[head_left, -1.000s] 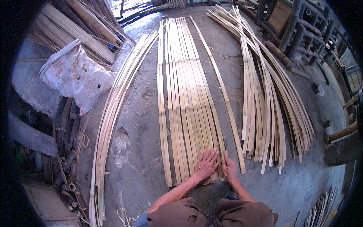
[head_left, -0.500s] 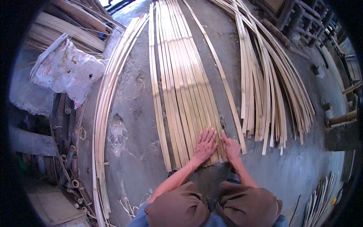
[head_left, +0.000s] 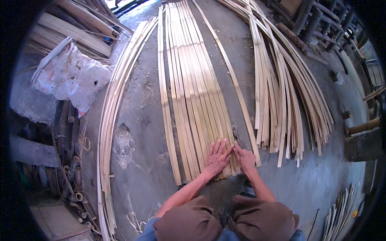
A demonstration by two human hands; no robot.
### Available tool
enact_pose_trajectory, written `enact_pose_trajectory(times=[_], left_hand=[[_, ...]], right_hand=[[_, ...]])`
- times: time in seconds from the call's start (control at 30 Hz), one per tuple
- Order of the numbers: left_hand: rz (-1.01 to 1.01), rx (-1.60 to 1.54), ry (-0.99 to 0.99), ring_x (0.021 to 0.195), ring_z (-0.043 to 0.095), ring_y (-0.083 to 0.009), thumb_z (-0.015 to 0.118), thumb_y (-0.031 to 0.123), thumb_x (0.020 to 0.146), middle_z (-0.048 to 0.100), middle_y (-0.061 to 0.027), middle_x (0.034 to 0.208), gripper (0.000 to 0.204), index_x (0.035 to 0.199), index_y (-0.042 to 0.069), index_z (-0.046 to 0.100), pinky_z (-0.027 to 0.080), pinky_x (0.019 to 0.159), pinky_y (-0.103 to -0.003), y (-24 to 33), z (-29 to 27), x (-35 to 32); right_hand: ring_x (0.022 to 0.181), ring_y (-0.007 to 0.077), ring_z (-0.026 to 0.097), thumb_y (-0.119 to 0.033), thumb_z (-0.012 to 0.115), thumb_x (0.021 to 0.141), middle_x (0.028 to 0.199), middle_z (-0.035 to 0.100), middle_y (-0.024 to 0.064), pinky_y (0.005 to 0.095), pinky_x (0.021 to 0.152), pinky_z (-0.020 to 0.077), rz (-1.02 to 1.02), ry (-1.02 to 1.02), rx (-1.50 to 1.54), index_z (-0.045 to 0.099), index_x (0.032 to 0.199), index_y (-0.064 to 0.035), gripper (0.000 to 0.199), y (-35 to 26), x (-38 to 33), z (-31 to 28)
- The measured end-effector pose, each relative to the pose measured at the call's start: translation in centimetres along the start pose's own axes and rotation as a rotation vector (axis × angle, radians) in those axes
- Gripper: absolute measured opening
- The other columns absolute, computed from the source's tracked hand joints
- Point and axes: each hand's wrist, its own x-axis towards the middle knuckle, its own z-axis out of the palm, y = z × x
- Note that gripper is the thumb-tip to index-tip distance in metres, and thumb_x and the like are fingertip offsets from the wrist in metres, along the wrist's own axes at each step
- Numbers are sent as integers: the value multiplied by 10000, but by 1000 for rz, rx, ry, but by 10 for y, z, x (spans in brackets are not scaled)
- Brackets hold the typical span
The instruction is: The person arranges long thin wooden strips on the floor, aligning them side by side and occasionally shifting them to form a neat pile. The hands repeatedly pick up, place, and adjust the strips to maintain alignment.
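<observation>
Long pale bamboo strips [head_left: 200, 96] lie side by side on the floor in front of me, like a flat mat running away from my knees. My left hand [head_left: 217, 158] rests flat on their near ends, fingers spread and pointing away. Close beside it, my right hand [head_left: 245, 158] touches the right edge of the row; its index finger is stretched out, the other fingers are partly hidden. The two hands' fingertips nearly meet. A pair of strips [head_left: 166, 104] lies just left of the row, and a single strip [head_left: 231, 72] lies apart on the right.
A narrow bundle of strips [head_left: 108, 116] curves along the left, beside a dirty white sack [head_left: 74, 76] and bamboo tubes [head_left: 78, 197]. A larger fanned pile [head_left: 281, 100] lies on the right. Thin strips [head_left: 341, 213] stand at the lower right, and dark frames [head_left: 317, 20] at the far right.
My right hand has shifted slightly left, bringing its fingertips up to those of my left hand. The fingers of my left hand have spread further, and that hand has barely moved.
</observation>
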Motion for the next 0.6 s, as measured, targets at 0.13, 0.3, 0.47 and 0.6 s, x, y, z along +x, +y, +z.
enact_pose_trajectory(times=[0.13,0.3,0.47,0.6], left_hand=[[-4,8,29,1489,249,-351,553,396,966,326,-130,1588,557,1500,277,449,135,1211,-540,2,4,0],[-31,-96,59,1479,254,-367,547,454,965,338,-141,1572,560,1487,268,466,126,1207,-558,11,-5,5],[-60,-23,1,1478,249,-374,544,485,957,336,-142,1572,603,1498,241,439,112,1209,-562,18,-4,6],[48,70,-37,1493,241,-341,527,493,962,318,-127,1593,646,1516,185,405,94,1217,-544,17,6,8]], right_hand=[[955,336,615,-322,602,964,1011,620,142,477,770,510,66,246,32,534,1407,-172,472,22,-4,-13],[1151,363,517,-191,662,894,1183,527,148,480,958,440,181,370,25,560,1313,-52,453,45,-8,-9],[1132,364,530,-164,653,880,1169,535,134,479,953,444,151,297,70,588,1226,-77,363,52,-1,-9],[1077,352,555,-161,659,864,1135,557,119,468,925,451,139,364,-16,614,1177,-102,321,54,0,-2]])
